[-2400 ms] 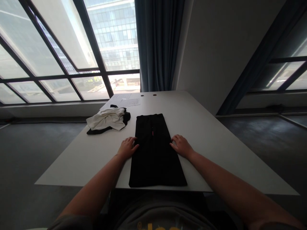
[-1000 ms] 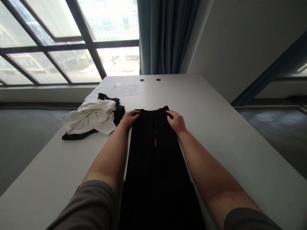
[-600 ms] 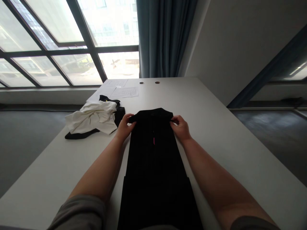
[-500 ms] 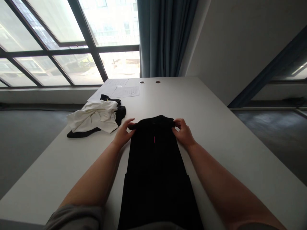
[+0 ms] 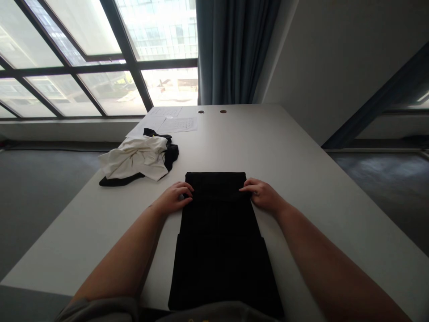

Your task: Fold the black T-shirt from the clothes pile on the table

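A black garment [image 5: 221,273] lies lengthwise in front of me on the white table [image 5: 301,192]. Its far end is turned back toward me as a flat flap with a straight far edge. My left hand [image 5: 174,197] holds the left edge of this flap, fingers curled above and thumb below. On the opposite edge, my right hand [image 5: 263,193] pinches the flap's right side between thumb and fingers. The garment's near end is partly hidden by my own clothing at the bottom of the view.
A rumpled white cloth [image 5: 137,156] rests at the left, partly over black fabric [image 5: 171,154]. Behind it are printed paper sheets [image 5: 179,124]. Two round holes, one of them a cable hole [image 5: 201,112], sit near the table's far edge, before a blue curtain [image 5: 234,53].
Both hands have come toward me with the garment's far end, which is now folded over and flat. The small pink strip is covered. The view has shifted slightly.
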The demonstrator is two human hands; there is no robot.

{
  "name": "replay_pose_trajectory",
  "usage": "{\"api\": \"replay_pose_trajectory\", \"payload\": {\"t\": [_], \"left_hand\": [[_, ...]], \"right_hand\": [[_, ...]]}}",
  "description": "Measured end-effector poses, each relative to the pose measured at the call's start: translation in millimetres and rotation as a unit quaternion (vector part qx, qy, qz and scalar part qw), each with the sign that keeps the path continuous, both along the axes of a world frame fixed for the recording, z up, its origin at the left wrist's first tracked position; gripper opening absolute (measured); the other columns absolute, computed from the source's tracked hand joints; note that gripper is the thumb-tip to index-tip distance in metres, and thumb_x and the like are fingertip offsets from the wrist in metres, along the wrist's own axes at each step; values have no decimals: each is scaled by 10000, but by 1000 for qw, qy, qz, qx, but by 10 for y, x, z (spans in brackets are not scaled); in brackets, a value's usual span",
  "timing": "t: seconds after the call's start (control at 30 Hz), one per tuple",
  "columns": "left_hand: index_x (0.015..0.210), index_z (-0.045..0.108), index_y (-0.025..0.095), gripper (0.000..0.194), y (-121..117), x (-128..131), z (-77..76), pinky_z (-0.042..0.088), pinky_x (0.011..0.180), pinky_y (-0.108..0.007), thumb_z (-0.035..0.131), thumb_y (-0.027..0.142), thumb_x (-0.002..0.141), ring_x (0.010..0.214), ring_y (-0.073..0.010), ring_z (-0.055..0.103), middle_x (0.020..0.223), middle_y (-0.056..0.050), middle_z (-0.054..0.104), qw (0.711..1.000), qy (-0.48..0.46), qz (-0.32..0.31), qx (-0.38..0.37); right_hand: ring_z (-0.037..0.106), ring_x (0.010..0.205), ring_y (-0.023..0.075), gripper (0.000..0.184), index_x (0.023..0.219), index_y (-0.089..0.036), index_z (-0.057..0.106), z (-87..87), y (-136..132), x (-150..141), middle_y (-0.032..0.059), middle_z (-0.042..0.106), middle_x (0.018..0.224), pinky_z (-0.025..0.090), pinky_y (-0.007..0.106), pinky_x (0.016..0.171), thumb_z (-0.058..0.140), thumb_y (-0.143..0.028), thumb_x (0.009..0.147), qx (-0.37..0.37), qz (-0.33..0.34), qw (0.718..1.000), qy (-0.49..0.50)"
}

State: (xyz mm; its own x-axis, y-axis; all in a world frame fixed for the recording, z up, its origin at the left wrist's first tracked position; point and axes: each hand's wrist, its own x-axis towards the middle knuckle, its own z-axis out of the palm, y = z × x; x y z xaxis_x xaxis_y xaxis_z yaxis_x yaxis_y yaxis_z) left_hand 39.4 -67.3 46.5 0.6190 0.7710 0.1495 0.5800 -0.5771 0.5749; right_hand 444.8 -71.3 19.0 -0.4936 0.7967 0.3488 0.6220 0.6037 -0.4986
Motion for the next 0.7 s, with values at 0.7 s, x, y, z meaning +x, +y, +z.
{"api": "replay_pose_trajectory", "payload": {"t": [0.7], "left_hand": [[931,739,268,308,-88,227,88,450,962,-389,509,453,1020,961,-231,647,996,-55,690,984,147,-37,91]], "right_hand": [[629,696,175,97,854,-242,721,296,-127,12,11,714,795,444,286,678,662,-314,882,-103,49,986,-125]]}}
